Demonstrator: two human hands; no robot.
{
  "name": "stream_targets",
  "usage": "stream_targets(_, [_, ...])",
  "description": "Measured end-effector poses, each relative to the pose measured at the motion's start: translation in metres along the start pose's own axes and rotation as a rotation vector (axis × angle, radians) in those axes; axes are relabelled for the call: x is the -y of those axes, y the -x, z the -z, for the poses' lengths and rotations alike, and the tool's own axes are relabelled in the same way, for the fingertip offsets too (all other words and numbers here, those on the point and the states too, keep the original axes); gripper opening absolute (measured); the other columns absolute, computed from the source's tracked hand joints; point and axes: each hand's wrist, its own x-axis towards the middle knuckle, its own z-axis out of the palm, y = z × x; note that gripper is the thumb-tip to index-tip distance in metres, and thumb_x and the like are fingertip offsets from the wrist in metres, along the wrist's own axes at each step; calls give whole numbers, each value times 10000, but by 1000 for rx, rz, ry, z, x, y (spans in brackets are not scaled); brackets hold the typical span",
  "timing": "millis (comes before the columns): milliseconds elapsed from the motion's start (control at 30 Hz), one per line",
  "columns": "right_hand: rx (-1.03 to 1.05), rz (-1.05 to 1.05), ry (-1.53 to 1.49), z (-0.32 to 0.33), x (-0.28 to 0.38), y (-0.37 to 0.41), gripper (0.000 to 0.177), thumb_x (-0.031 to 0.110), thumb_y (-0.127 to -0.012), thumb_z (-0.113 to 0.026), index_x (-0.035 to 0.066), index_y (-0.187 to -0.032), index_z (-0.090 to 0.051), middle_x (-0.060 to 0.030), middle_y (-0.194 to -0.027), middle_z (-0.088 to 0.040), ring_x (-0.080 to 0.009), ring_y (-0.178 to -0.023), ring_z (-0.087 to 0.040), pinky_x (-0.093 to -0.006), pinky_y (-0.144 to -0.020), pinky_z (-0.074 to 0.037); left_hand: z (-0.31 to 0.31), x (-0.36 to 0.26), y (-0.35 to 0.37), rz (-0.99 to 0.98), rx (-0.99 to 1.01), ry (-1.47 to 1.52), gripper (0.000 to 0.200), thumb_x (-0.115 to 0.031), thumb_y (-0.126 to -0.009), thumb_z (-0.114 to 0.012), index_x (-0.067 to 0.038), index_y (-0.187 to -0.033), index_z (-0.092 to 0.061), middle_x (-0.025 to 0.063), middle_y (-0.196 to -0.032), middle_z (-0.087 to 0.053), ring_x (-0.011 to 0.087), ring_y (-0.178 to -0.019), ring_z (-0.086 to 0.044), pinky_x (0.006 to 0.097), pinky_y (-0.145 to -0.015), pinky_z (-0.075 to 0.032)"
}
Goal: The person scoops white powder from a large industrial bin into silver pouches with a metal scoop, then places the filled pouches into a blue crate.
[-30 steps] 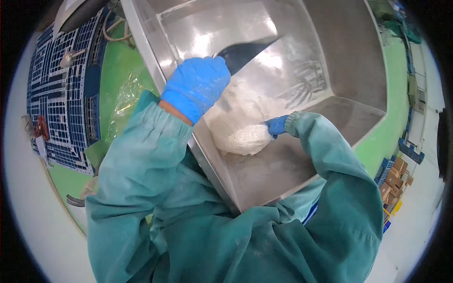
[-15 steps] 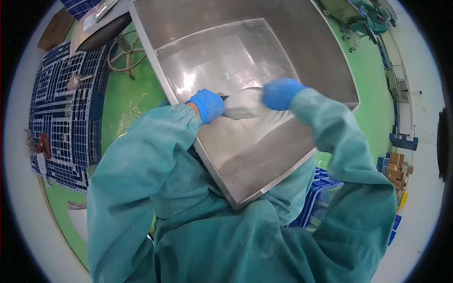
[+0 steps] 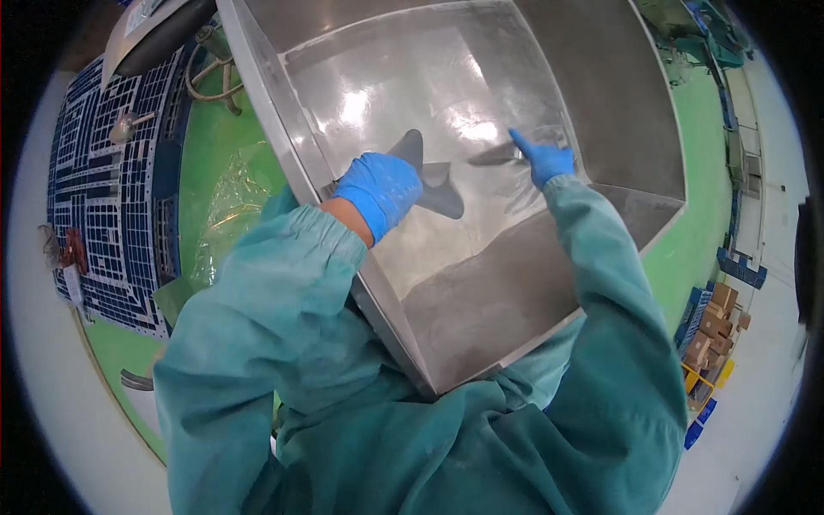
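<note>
My left hand, in a blue glove, is closed around a grey piece with several smooth, curved lobes, a bit like a propeller. It is held over the near left side of a large metal tray; the gripped part is hidden. My right hand, also blue-gloved, is apart from the piece, over the tray's right part. Its index finger is stretched out and the other fingers are partly hidden. Beside it shows a dark, shiny streak on the metal, perhaps a reflection. Pale powder coats the tray floor.
High metal walls bound the tray close to my body. At the left lie blue pallets, a clear plastic sheet and a round-footed stool on the green floor. Cardboard boxes stand at the far right.
My right hand has let go of the piece and moved right. The piece, blurred and pale before, now shows its grey lobes in my left hand. The tray appears closer.
</note>
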Motion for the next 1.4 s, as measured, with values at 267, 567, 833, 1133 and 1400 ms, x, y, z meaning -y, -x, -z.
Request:
stream_targets(267, [529,483,-418,-162,92,58,673,101,-892,-427,448,-1415,-182,-95,-1216,-583,-293,-1096,-574,-424,-933,-429,14,-3,14,-144,-146,-258,45,-54,-707,-584,-24,-691,-614,151,-644,-602,301,-602,-639,385,-505,-516])
stream_targets(567, [776,558,-788,-138,179,49,812,1,-750,-544,339,-1431,-261,-153,-1131,-599,-253,-928,-628,-357,-825,-486,12,-2,16,-159,-245,-221,56,-53,-720,-582,-14,-755,-563,140,-620,-578,297,-564,-628,372,-482,-511])
stream_targets(833, [1097,534,-843,-99,137,44,732,-14,-724,-476,235,-1404,-373,-127,-958,-631,-176,-737,-632,-304,-669,-525,3,-1,11,-155,-247,-291,47,-75,-737,-579,-29,-747,-587,139,-670,-599,299,-611,-643,378,-513,-525])
stream_targets(1133, [844,423,-991,131,-17,98,655,34,-793,-449,164,-1423,-327,-100,-993,-606,-159,-730,-581,-299,-661,-511,-8,5,-6,-137,12,-262,80,-93,-759,-559,-36,-798,-600,141,-776,-627,306,-756,-647,399,-640,-531])
stream_targets(1400, [350,271,-654,220,9,66,550,104,-834,-466,187,-1374,-408,-139,-918,-639,-196,-708,-621,-345,-681,-523,5,-28,-51,-338,-173,221,171,-127,-819,-462,-92,-902,-608,80,-864,-622,281,-867,-601,372,-727,-490])
